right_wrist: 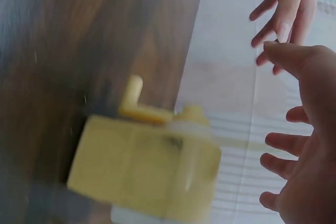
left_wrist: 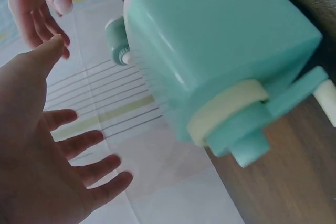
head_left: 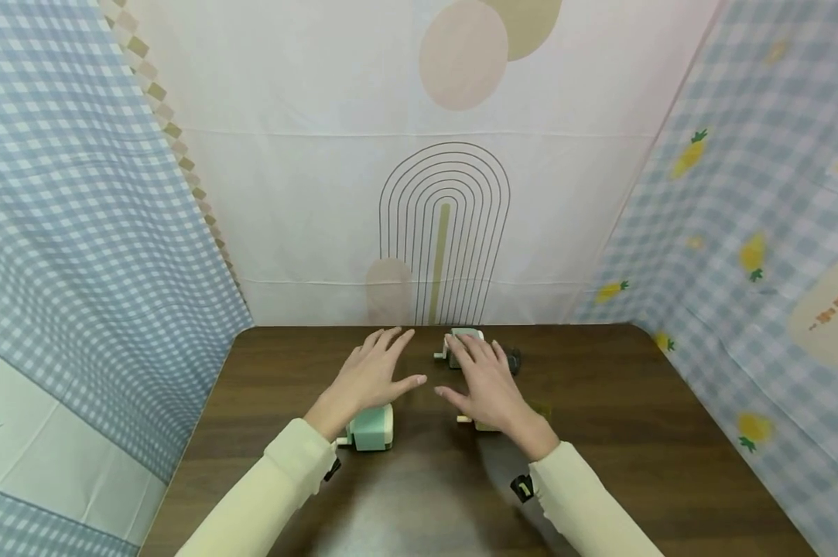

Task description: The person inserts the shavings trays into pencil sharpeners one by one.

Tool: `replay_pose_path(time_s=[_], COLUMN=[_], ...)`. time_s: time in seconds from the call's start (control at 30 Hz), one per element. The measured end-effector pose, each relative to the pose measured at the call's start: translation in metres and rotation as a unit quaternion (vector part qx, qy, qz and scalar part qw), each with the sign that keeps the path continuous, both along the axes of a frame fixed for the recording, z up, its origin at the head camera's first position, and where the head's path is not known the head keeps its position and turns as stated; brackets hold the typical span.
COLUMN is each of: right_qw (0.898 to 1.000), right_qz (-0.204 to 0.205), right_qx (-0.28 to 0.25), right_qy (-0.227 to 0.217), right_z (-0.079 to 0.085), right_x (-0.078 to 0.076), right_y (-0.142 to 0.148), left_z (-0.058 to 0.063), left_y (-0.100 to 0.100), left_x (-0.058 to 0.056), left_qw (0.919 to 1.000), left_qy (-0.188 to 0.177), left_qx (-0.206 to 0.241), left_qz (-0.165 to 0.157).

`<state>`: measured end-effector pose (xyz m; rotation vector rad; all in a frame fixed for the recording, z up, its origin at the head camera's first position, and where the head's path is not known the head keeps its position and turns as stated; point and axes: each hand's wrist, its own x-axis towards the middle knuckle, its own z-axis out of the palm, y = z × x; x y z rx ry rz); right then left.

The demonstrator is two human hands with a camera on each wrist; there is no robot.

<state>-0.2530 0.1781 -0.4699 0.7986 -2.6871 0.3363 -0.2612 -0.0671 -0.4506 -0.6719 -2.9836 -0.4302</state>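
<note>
My left hand (head_left: 371, 373) hovers with spread fingers just beyond a teal, crank-handled pencil sharpener (head_left: 371, 429), which stands under the wrist. In the left wrist view, that teal sharpener (left_wrist: 220, 35) shows its cream trim and side crank. Across from it, my right hand (head_left: 487, 384) is also held out over the table, fingers extended and holding nothing. A yellow sharpener (right_wrist: 147, 166) with a crank appears blurred in the right wrist view; the forearm partly hides it in the head view. Beyond the right fingertips stands another sharpener (head_left: 469, 331) with a pale crank, partly covered by the hand.
A dark object (head_left: 514, 361) sits beside the back sharpener. The brown wooden table (head_left: 620, 433) ends against a white printed cloth (head_left: 307, 224) behind. Blue checked cloths (head_left: 98, 232) hang along both sides.
</note>
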Motion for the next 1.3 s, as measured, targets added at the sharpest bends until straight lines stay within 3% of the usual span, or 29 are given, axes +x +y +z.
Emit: replay_pose_path(time_s=[0.43,0.67,0.97,1.17,1.3], right_qw=[0.999,0.998,0.995,0.990,0.990], right_qz=[-0.029,-0.038,-0.049,-0.059,-0.055], right_qx=[0.003,-0.014,-0.026,-0.022,-0.011], right_qy=[-0.023,-0.048,-0.088,-0.127,-0.129], right_z=[0.011,0.014,0.016,0.015,0.012], right_x=[-0.020,-0.025,-0.037,-0.043,-0.049], right_y=[0.029,0.040,0.060,0.071,0.078], left_z=[0.009,0.006,0.006,0.006,0.006], left_y=[0.018,0.029,0.058,0.084,0.095], left_x=[-0.015,-0.024,-0.040,-0.051,-0.059], left_qw=[0.9998,0.9996,0.9987,0.9982,0.9975], left_qy=[-0.002,-0.024,-0.048,-0.057,-0.063], left_qx=[-0.001,-0.010,0.017,-0.006,-0.028], left_qz=[0.021,0.010,0.000,-0.019,-0.017])
